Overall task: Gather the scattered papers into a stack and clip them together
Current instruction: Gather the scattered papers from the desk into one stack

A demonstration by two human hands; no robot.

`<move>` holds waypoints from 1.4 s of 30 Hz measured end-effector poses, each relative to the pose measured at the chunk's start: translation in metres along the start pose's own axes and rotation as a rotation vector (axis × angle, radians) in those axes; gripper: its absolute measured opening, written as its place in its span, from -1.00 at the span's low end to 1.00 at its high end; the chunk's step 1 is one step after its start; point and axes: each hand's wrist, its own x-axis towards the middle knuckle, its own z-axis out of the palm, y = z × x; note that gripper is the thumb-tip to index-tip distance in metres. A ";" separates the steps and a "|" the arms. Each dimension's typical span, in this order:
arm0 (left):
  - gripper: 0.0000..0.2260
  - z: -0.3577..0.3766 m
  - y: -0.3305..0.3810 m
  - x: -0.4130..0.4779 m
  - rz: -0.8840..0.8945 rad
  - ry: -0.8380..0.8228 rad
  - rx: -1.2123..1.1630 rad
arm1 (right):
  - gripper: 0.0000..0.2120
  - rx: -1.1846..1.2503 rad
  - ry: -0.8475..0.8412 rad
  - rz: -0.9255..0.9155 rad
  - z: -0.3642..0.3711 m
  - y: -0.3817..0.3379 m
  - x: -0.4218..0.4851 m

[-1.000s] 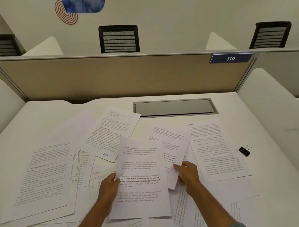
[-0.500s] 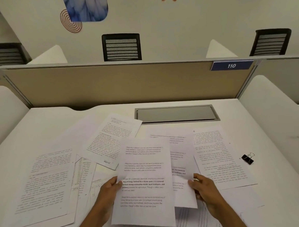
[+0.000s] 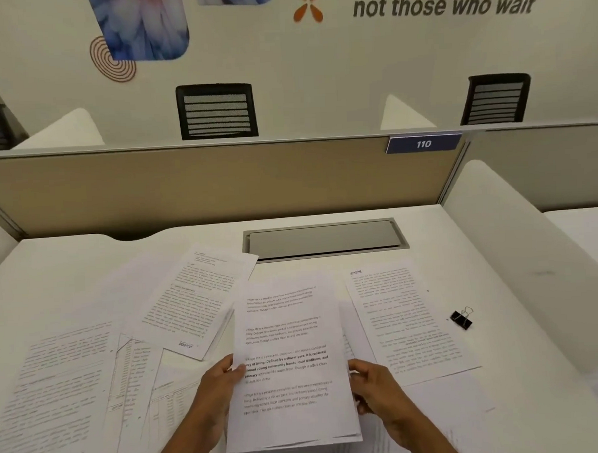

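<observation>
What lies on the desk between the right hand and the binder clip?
In the head view, one printed sheet lies flat between the right hand and the binder clip; beyond it, bare desk.

Lighting dim, warm, even; soft shadows only. Wide-angle bowing toward 3 and 9 o'clock. Slight motion blur throughout; no glare.

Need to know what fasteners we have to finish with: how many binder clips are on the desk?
1. A single black binder clip lies on the desk at the right, beside the right-most printed sheet. Others could be hidden under the scattered papers.
</observation>
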 end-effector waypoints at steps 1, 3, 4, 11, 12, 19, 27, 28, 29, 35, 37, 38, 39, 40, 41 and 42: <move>-0.75 0.001 0.000 0.000 0.008 0.008 0.004 | -0.83 0.012 0.049 -0.010 -0.006 0.000 0.000; -0.70 0.003 0.001 0.003 0.033 0.032 0.021 | -0.85 -0.019 0.304 -0.056 -0.024 0.002 0.005; -0.69 0.004 0.000 0.004 0.046 0.046 0.033 | -0.83 -0.112 0.481 -0.084 -0.035 0.004 0.009; -0.70 0.013 -0.009 0.011 0.051 0.103 -0.029 | -0.36 -0.711 0.856 0.151 -0.108 0.007 0.032; -0.71 0.014 -0.011 0.012 0.043 0.105 -0.045 | -0.33 -0.734 0.846 0.206 -0.116 0.009 0.034; -0.75 0.020 -0.018 0.020 0.020 0.131 -0.125 | -0.10 -0.738 0.829 0.330 -0.143 0.016 0.044; -0.75 0.022 -0.021 0.017 0.045 0.180 -0.071 | -0.12 -0.651 0.758 0.349 -0.162 0.014 0.053; -0.74 0.023 -0.021 0.017 0.045 0.179 -0.066 | -0.16 -0.631 0.761 0.342 -0.162 0.014 0.054; -0.74 0.023 -0.021 0.016 0.044 0.182 -0.061 | -0.19 -0.617 0.766 0.336 -0.162 0.014 0.055; -0.76 0.025 -0.022 0.009 0.035 0.217 -0.024 | -0.53 -0.477 0.870 0.149 -0.162 0.019 0.054; -0.76 0.025 -0.023 0.007 0.031 0.224 -0.015 | -0.76 -0.410 0.891 0.030 -0.163 0.022 0.051; -0.76 0.025 -0.023 0.007 0.028 0.227 -0.010 | -0.84 -0.381 0.882 -0.010 -0.165 0.023 0.049; -0.76 0.025 -0.024 0.006 0.026 0.228 -0.006 | -0.88 -0.349 0.865 -0.039 -0.166 0.024 0.048; -0.76 0.026 -0.024 0.006 0.024 0.227 -0.003 | -0.89 -0.307 0.844 -0.063 -0.167 0.025 0.046; -0.76 0.026 -0.025 0.005 0.023 0.224 -0.002 | -0.89 -0.249 0.820 -0.083 -0.167 0.026 0.045; -0.75 0.027 -0.025 0.005 0.022 0.221 -0.001 | -0.90 -0.171 0.795 -0.097 -0.168 0.026 0.044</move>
